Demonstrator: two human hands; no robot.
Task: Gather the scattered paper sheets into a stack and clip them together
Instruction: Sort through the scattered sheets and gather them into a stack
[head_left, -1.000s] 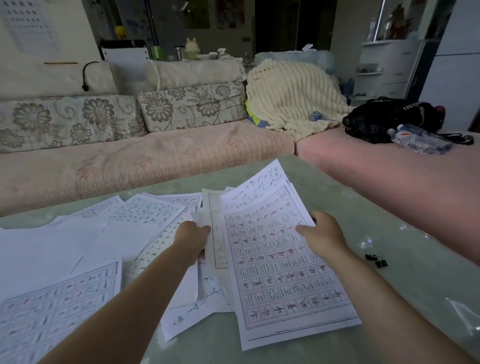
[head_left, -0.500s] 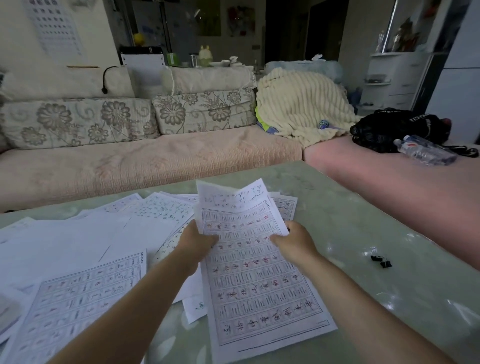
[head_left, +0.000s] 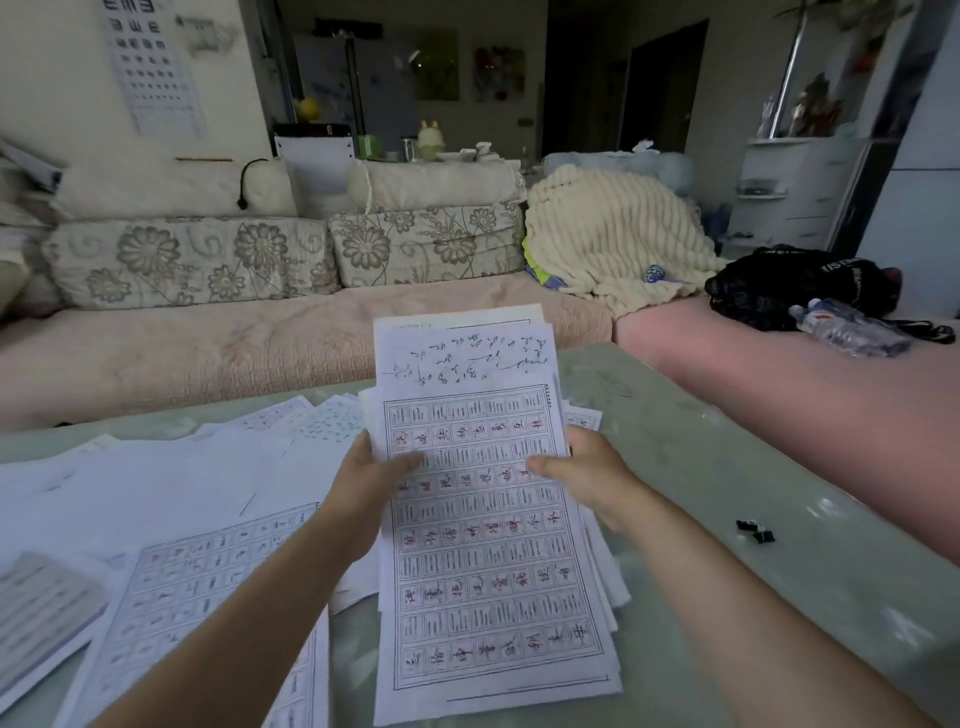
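A bundle of several printed sheets (head_left: 483, 582) with gridded characters and handwriting on top is raised off the table and tilted toward me. My left hand (head_left: 369, 483) grips its left edge, thumb on the front. On the opposite edge my right hand (head_left: 587, 478) holds it the same way. More loose sheets (head_left: 171, 488) lie spread over the left half of the glass table (head_left: 727, 519). Small black binder clips (head_left: 756, 531) rest on the table to the right of my right arm.
A pink-covered sofa (head_left: 208, 348) wraps around the table's far and right sides. On it lie a cream blanket (head_left: 608, 239), a black bag (head_left: 795, 283) and a plastic water bottle (head_left: 852, 327). A white shelf unit (head_left: 800, 192) stands at the back right.
Both hands closed in on the sheets, pulled them together and lifted the bundle from flat on the table to a raised, tilted position. The view tipped upward.
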